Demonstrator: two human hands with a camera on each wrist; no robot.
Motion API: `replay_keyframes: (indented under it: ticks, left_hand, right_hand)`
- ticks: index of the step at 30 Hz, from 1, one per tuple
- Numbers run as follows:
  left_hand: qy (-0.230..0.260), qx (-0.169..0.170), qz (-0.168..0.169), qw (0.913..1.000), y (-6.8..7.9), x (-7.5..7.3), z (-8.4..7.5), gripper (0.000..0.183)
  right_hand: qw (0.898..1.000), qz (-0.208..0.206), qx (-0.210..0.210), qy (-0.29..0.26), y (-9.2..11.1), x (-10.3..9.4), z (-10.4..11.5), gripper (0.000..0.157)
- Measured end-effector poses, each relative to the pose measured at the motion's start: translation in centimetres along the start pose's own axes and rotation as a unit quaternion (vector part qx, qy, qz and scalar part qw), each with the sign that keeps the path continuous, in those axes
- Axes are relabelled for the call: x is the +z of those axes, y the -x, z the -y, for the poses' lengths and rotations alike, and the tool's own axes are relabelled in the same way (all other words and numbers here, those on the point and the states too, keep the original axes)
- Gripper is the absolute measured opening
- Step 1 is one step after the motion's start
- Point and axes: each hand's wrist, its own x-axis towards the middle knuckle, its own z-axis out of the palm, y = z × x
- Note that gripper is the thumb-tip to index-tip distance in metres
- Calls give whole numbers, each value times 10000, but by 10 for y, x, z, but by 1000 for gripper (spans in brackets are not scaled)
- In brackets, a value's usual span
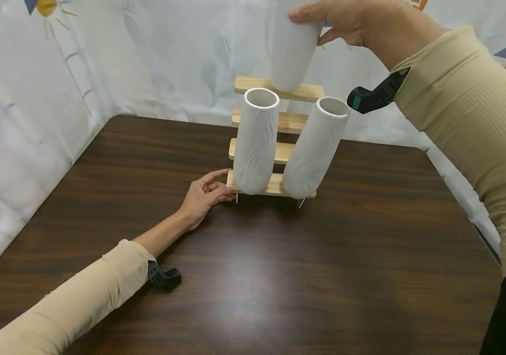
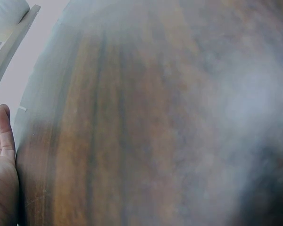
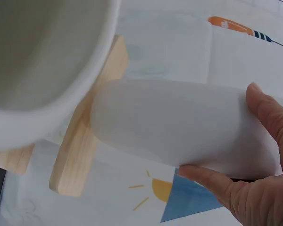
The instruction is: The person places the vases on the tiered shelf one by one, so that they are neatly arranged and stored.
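A wooden stepped rack (image 1: pixel 279 123) stands on the dark table (image 1: pixel 257 276). Two tall white vases (image 1: pixel 256 140) (image 1: pixel 316 148) stand on its lowest step. My right hand (image 1: pixel 346 22) grips a third white vase (image 1: pixel 291 47) from above, holding it over the rack's top step (image 1: pixel 310 91). In the right wrist view the held vase (image 3: pixel 179 125) lies across the frame with my fingers (image 3: pixel 269 113) round it, above a wooden slat (image 3: pixel 92 122) and the rim of another vase (image 3: pixel 52 61). My left hand (image 1: pixel 204 196) rests on the table, fingers touching the left end of the bottom step.
A pale patterned cloth (image 1: pixel 57 74) hangs behind and left of the table. The table's right edge (image 1: pixel 465 207) runs close to my right sleeve. In the left wrist view the blurred wood tabletop (image 2: pixel 155 122) fills the frame, with my hand (image 2: pixel 2 155) at the left.
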Motion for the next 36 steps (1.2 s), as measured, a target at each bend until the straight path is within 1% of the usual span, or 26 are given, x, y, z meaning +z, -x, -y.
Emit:
replay_keyframes:
  ticks: [4, 10, 17, 22, 29, 32, 36]
  left_hand:
    - [6, -3, 31, 10000, -2, 2, 0, 55]
    - [20, 4, 7, 10000, -2, 6, 0, 54]
    - [42, 23, 63, 10000, 2, 8, -3, 55]
    - [34, 62, 84, 9999, 2, 7, -4, 54]
    - [7, 34, 116, 9999, 2, 8, -4, 54]
    - [20, 33, 114, 9999, 2, 9, -3, 54]
    - [17, 4, 125, 9999, 2, 9, -3, 54]
  right_hand:
    - [9998, 74, -182, -8, 0, -6, 0, 66]
    - [9996, 194, -92, -166, -4, -10, -4, 67]
    - [9993, 223, -154, -256, -7, -12, -7, 65]
    - [9992, 242, -77, -293, -7, -11, -8, 64]
    - [9987, 292, 63, -404, -6, -11, -12, 65]
    - [9990, 314, 152, -269, -6, -13, -13, 65]
    - [9988, 317, 371, -93, -4, -16, -14, 58]
